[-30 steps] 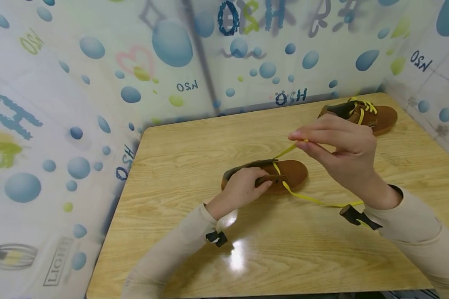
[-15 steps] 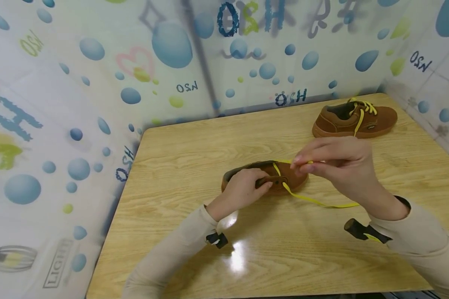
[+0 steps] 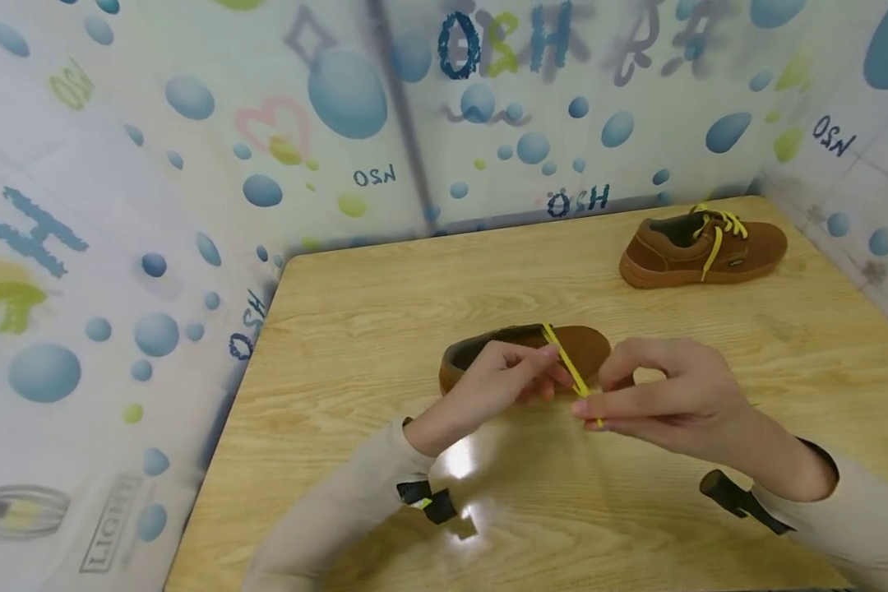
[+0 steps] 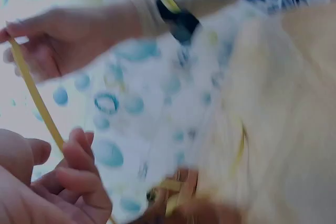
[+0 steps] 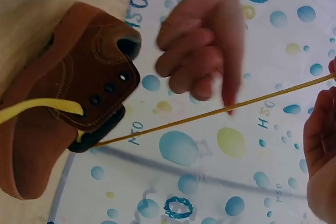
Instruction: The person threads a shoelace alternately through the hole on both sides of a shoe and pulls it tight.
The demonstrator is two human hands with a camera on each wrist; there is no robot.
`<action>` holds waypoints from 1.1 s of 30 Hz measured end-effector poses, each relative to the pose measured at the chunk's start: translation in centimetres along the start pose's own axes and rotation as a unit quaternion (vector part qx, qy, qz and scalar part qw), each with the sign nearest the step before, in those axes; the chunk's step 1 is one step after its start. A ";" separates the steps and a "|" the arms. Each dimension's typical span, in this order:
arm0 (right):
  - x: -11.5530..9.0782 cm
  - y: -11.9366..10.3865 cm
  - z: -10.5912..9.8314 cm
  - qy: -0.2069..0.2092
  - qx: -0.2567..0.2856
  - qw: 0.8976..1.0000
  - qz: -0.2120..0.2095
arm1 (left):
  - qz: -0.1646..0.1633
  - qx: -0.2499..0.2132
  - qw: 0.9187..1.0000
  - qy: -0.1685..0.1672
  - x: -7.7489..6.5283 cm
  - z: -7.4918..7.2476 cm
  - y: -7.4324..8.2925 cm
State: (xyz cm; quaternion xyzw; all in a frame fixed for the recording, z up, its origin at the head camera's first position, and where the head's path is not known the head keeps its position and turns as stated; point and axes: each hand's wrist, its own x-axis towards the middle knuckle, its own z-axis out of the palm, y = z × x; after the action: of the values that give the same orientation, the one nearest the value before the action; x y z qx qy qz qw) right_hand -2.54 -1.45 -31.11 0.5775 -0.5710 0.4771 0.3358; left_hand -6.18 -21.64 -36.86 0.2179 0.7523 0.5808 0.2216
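A brown shoe point(image 3: 580, 341) lies on the wooden table in the head view, its toe to the right. My right hand point(image 3: 673, 399) pinches a yellow shoelace point(image 3: 568, 364) and draws it tight from the shoe toward me. Beside that lace is my left hand point(image 3: 499, 382), over the near side of the shoe. The right wrist view shows one left fingertip right at the taut lace point(image 5: 173, 124), the other fingers curled. In the left wrist view, the left thumb and fingers stand apart around the lace point(image 4: 39, 100). Bare eyelets show along the shoe's flap point(image 5: 110, 85).
A second brown shoe point(image 3: 699, 251), with yellow laces threaded, stands at the back right of the wooden table point(image 3: 355, 329). Behind the table is a wall covering point(image 3: 474, 164) with blue drops. The other lace end point(image 5: 47, 106) comes out of the front eyelet.
My right hand has come down and toward me, pulling the lace across the shoe. The left hand has let go of the shoe's flap and moved up to the lace.
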 end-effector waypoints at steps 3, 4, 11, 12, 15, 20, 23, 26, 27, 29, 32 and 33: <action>-0.4 -0.3 1.0 -0.012 -0.008 0.999 -0.037 | -0.057 -0.081 0.994 -0.048 -1.0 0.8 1.2; -0.7 -0.4 1.2 -0.021 -0.010 0.999 -0.043 | -0.063 -0.091 0.992 -0.059 -1.2 0.9 1.4; -2.3 -1.1 0.8 -0.090 0.016 0.996 0.023 | -0.048 -0.081 0.992 -0.090 -2.2 1.1 2.3; -2.7 -1.0 0.4 -0.087 0.029 0.994 0.064 | -0.043 -0.068 0.993 -0.086 -2.3 1.1 2.4; -3.5 -0.5 -1.0 -0.049 0.006 0.965 0.259 | -0.018 -0.021 0.997 -0.075 -2.6 1.2 2.5; -4.5 -0.3 -1.6 -0.059 -0.103 0.869 0.480 | 0.042 0.063 0.995 -0.065 -3.4 1.6 3.0; -4.8 -0.4 -1.3 -0.090 -0.099 0.903 0.408 | 0.092 0.131 0.985 -0.067 -3.9 1.9 3.4; -4.4 -0.2 -1.2 -0.155 -0.025 0.934 0.320 | 0.158 0.237 0.955 -0.076 -4.4 2.0 3.9; -4.2 -0.2 -1.2 -0.182 0.008 0.934 0.308 | 0.180 0.277 0.941 -0.079 -4.6 2.0 4.0; -3.8 0.0 -1.4 -0.233 0.058 0.922 0.304 | 0.214 0.344 0.910 -0.083 -4.9 2.0 4.3; -3.5 0.3 -1.5 -0.278 0.082 0.911 0.293 | 0.240 0.402 0.879 -0.086 -5.2 2.0 4.5; -3.5 0.4 -1.5 -0.291 0.086 0.910 0.283 | 0.242 0.407 0.876 -0.089 -5.3 2.0 4.5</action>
State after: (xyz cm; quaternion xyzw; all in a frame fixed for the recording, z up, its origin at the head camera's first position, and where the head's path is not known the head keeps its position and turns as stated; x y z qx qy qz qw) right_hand -2.81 1.10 -33.93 0.5319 -0.7394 0.4103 -0.0452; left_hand -0.42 -22.15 -32.48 0.5149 0.8232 0.2368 0.0320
